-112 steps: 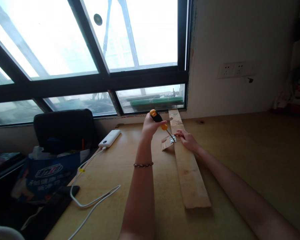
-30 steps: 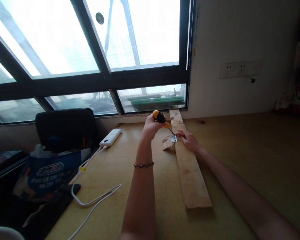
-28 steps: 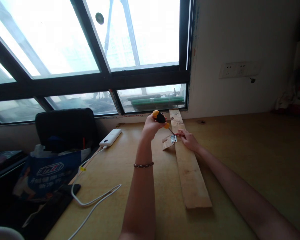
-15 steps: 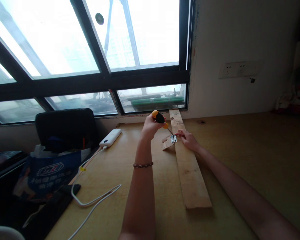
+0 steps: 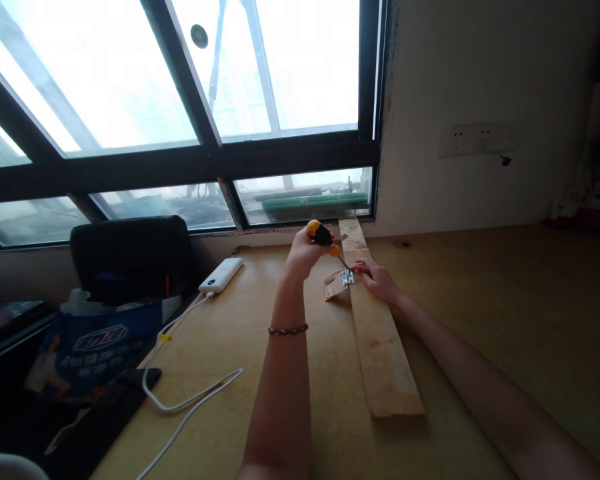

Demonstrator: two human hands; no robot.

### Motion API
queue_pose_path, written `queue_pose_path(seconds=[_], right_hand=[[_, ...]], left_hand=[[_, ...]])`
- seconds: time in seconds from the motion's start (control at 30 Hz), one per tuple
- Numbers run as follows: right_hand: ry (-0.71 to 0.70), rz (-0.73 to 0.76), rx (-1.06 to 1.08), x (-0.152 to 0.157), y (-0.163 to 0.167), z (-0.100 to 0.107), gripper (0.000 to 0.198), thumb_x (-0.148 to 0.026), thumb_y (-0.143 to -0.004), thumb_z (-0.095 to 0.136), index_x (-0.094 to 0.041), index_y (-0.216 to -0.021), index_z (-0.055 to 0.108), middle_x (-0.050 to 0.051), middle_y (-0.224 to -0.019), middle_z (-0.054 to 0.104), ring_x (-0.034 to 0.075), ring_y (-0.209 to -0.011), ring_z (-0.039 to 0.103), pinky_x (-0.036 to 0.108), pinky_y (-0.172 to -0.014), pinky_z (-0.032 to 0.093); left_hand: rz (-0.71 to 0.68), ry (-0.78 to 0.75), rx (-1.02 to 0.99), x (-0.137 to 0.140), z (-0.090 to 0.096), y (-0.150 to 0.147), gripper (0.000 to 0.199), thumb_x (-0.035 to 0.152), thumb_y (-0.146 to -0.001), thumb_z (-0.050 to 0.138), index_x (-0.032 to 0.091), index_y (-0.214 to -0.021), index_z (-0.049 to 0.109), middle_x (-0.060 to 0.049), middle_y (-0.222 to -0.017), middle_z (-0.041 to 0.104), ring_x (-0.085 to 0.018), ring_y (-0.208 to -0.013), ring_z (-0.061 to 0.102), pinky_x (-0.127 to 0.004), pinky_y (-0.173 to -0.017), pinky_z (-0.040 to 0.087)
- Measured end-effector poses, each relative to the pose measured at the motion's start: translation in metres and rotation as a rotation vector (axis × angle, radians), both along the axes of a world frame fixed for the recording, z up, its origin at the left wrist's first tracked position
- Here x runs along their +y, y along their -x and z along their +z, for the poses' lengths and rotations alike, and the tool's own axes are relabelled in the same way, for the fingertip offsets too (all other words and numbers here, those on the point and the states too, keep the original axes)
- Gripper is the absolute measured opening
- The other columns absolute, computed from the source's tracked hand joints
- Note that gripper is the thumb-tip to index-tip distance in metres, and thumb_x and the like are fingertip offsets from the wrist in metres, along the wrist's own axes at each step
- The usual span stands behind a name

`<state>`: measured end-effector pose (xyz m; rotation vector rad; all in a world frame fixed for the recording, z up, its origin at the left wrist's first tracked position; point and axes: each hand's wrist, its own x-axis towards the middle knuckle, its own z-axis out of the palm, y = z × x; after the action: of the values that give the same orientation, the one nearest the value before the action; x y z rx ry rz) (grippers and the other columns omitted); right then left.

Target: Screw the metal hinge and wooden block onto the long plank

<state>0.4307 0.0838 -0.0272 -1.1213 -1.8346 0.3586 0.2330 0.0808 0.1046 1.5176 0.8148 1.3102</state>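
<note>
My left hand (image 5: 304,252) is closed around the yellow-and-black handle of a screwdriver (image 5: 322,233). The screwdriver's shaft slants down to the right, its tip at the upper part of a silver metal hinge (image 5: 348,277). One leaf of that hinge lies on a long wooden plank (image 5: 384,353); the other is on a small piece of wood (image 5: 335,285) that tilts off the plank's left side. Resting on the plank, my right hand (image 5: 377,279) has its fingers stretched toward the screwdriver tip. Whether a screw sits under the tip is too small to tell.
A white power bank (image 5: 222,275) with a white cable (image 5: 190,405) lies on the wooden table (image 5: 220,333) at left. Beyond its left edge stand a black chair (image 5: 130,250) and a blue bag (image 5: 100,347). The plank's far end reaches the window frame (image 5: 300,152).
My left hand and the screwdriver handle have shifted slightly to the right. My right hand, the plank and the hinge look almost unmoved.
</note>
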Motion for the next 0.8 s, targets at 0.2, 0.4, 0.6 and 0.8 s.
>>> queue_pose_path(seconds=[0.2, 0.4, 0.6, 0.8], right_hand=[[0.005, 0.0, 0.007, -0.0005, 0.0001, 0.0007, 0.035, -0.008, -0.078, 0.043, -0.02, -0.11, 0.05, 0.004, -0.1, 0.066, 0.017, -0.099, 0.059, 0.034, -0.09, 0.043], [-0.01, 0.007, 0.002, 0.0002, -0.0002, -0.0003, 0.034, -0.009, -0.078, 0.042, -0.02, -0.11, 0.049, 0.004, -0.101, 0.066, 0.017, -0.099, 0.059, 0.033, -0.09, 0.043], [-0.008, 0.001, -0.005, 0.0003, -0.0006, -0.0002, 0.033, -0.01, -0.079, 0.043, -0.019, -0.11, 0.049, 0.005, -0.101, 0.066, 0.017, -0.099, 0.059, 0.033, -0.09, 0.043], [0.002, 0.006, 0.004, -0.0013, 0.0001, 0.0009, 0.034, -0.01, -0.078, 0.043, -0.02, -0.111, 0.049, 0.004, -0.101, 0.066, 0.017, -0.099, 0.059, 0.033, -0.09, 0.043]], left_hand=[[0.002, 0.007, -0.007, -0.0011, 0.0021, -0.0027, 0.037, 0.014, -0.043, 0.073, 0.013, -0.077, 0.057, -0.002, -0.076, 0.061, -0.015, -0.073, 0.057, -0.032, -0.072, 0.047], [0.011, 0.0, 0.003, -0.0015, 0.0024, -0.0038, 0.036, 0.014, -0.044, 0.073, 0.013, -0.077, 0.057, -0.002, -0.076, 0.061, -0.015, -0.073, 0.057, -0.031, -0.071, 0.047], [0.005, 0.0, 0.003, -0.0041, 0.0042, -0.0045, 0.036, 0.013, -0.045, 0.072, 0.013, -0.078, 0.057, -0.002, -0.076, 0.061, -0.015, -0.073, 0.057, -0.03, -0.071, 0.046], [0.004, -0.007, 0.01, -0.0028, 0.0033, -0.0046, 0.036, 0.013, -0.045, 0.072, 0.013, -0.078, 0.057, -0.002, -0.077, 0.061, -0.016, -0.074, 0.057, -0.03, -0.071, 0.046]])
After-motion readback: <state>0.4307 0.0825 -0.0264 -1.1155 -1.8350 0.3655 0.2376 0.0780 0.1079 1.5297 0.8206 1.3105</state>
